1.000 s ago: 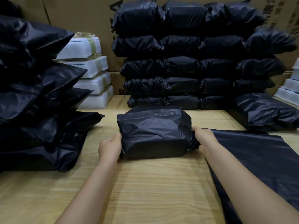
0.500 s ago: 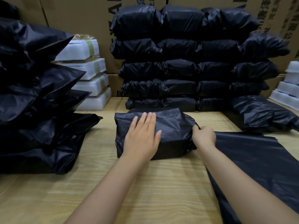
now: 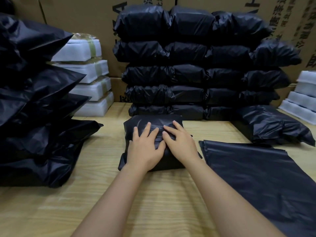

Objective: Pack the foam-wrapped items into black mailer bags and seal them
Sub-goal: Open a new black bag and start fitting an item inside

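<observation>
Head view, near to far, every position referenced to the mailer bag under my hands. Nearest me, both bare forearms cross the wooden table (image 3: 153, 199) toward it. Right of the mailer bag, close but apart, a stack of flat empty bags (image 3: 265, 177) lies on the table and extends back toward me. Mailer bag (image 3: 153, 121): black, filled, blocky, lying flat at table centre. Left hand (image 3: 145, 147) is palm-down on its top face, fingers straight and spread, pressing the film, gripping nothing. Right hand (image 3: 181, 144) lies just beside it on the same face, also palm-down with fingers extended and nothing gripped; the film is creased between the two hands. Whether the flap is stuck down, I cannot tell. Left of the mailer bag, well apart: a slumped pile of filled bags (image 3: 34, 134). Right and slightly behind it: one loose filled bag (image 3: 273, 127). Directly behind it, very close: a wall of filled bags (image 3: 196, 65), five rows. Left-rear of it: four white foam-wrapped items (image 3: 89, 82), stacked and taped. Far right-rear: more white foam pieces (image 3: 304, 100), stacked. Behind all of it: printed cardboard boxes (image 3: 82, 17).
</observation>
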`<state>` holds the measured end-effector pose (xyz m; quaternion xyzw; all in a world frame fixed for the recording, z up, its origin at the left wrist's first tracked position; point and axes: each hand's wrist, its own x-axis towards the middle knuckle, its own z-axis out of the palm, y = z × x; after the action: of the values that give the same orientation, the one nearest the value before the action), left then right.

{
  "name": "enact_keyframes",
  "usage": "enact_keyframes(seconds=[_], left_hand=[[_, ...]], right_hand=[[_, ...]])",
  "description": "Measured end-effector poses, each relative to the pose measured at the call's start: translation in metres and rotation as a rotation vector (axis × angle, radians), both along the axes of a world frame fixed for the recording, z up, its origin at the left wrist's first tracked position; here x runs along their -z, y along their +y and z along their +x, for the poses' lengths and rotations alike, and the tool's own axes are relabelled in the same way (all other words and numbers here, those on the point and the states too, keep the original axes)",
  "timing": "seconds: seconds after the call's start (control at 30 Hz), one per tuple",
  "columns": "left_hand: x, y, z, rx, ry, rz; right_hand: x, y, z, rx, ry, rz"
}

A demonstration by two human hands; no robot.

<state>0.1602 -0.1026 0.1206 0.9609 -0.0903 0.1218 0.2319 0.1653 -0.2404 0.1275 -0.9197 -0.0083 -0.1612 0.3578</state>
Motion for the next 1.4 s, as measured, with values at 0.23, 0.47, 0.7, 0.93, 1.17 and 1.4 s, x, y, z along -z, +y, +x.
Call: enact_keyframes(seconds=[0.23,0.47,0.7,0.93,1.17,1.4], left_hand=[[0.009,0.013,-0.004,-0.095,0.127,-0.593],[0.028,0.014,-0.026,-0.310,0.210,-0.430],[0.027,0.017,-0.026,-0.271,0.244,-0.551],[0.027,0.011,-0.030,-0.109,0.153,-0.982],[0.021,0.023,-0.027,-0.108,0.241,-1.434],[0.014,0.048,-0.026,-0.183,0.296,-1.470]], right_hand=[[0.012,0.001,-0.009,0.083,-0.023,0.309],[0.038,0.013,-0.026,0.368,-0.020,0.439],[0.033,0.012,-0.032,0.324,0.041,0.630],[0.032,0.076,-0.055,0.623,-0.137,0.728],[0.036,0.069,-0.063,0.474,-0.204,0.740],[0.019,0.051,-0.071,0.516,-0.252,0.983]])
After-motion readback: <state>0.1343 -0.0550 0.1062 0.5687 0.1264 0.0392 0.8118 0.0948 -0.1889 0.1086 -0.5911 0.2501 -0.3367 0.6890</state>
